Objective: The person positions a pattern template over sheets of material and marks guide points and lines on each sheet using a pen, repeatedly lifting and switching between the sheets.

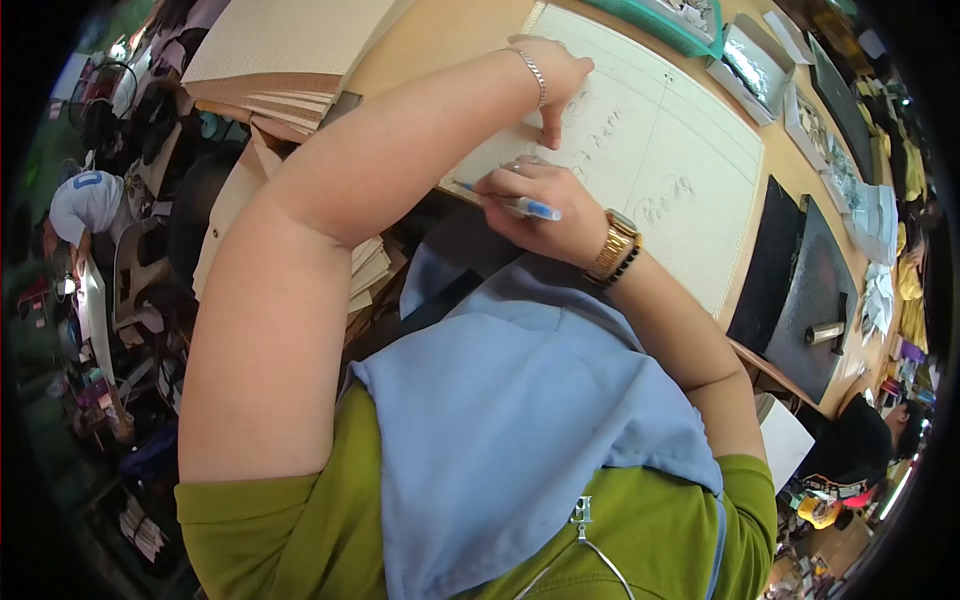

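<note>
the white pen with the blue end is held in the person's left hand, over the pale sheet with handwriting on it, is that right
Not quite: the head view shows the white pen with the blue end in the person's right hand, not the left. It is indeed over the pale sheet with handwriting.

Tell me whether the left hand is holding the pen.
No, the right hand grips the pen, while the left hand rests on the pale sheet.
</note>
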Tool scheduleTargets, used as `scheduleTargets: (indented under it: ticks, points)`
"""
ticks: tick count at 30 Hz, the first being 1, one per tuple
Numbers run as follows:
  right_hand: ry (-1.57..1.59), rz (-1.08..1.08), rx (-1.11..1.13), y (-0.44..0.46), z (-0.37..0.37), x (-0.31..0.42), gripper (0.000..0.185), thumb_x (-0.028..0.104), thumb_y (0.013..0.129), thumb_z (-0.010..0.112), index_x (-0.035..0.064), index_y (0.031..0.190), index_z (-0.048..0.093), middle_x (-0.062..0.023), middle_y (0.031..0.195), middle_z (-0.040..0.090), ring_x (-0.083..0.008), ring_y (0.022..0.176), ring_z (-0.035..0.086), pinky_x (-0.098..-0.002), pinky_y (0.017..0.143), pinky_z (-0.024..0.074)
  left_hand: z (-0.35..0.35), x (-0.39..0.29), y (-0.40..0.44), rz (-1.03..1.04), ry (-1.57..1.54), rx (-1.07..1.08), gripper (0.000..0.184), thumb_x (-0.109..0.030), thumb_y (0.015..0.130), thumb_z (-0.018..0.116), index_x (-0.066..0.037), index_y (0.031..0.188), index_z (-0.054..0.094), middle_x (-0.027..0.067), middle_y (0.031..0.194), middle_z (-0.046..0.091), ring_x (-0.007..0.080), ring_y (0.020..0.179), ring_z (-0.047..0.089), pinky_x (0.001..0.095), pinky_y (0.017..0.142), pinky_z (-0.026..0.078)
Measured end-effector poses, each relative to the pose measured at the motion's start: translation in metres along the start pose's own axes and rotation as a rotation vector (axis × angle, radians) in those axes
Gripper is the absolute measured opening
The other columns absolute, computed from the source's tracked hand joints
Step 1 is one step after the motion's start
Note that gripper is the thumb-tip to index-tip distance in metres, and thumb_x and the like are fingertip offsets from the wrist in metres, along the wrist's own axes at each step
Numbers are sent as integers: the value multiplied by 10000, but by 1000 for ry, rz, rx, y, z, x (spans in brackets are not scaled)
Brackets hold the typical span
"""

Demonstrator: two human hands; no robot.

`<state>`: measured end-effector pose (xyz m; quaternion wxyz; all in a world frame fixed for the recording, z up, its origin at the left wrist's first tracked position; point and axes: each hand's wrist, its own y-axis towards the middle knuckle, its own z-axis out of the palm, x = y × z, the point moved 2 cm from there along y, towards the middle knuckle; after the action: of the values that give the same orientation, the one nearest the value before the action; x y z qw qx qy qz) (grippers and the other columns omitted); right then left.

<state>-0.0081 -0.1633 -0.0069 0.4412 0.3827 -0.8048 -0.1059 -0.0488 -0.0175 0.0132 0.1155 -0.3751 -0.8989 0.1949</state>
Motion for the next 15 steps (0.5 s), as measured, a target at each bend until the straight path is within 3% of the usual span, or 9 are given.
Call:
scheduleTargets:
  ticks: [3,6,11,15]
  points:
    - [-1,88,47,-6,-4,0,122,24,771,652,73,872,607,-105,782,632,-297,723,614,-365,654,511,2,2,1,2,-15,-2,1129,-522,466,912,-131,1388,391,178,1210,584,340,1074,615,447,864,515]
    - [-31,154,64,-32,-35,5,94,37,793,629,46,872,579,-94,729,608,-249,688,621,-364,646,513,9,7,7,33,-37,-21,1142,-501,448,923,-130,1387,388,196,1211,579,360,1079,607,440,886,509]
    - [224,645,-328,-125,-125,14,53,20,851,601,-2,891,626,-41,791,643,-85,744,600,-243,680,487,12,10,9,89,-73,-64,1186,-417,433,943,-177,1433,350,222,1203,573,389,1086,592,427,916,498]
    - [18,725,-445,-192,-159,39,30,1,817,599,-3,828,626,-41,743,636,-91,713,600,-239,666,482,-2,0,4,86,-65,-1,1214,-363,456,941,-213,1472,294,250,1227,544,408,1088,583,431,926,495]
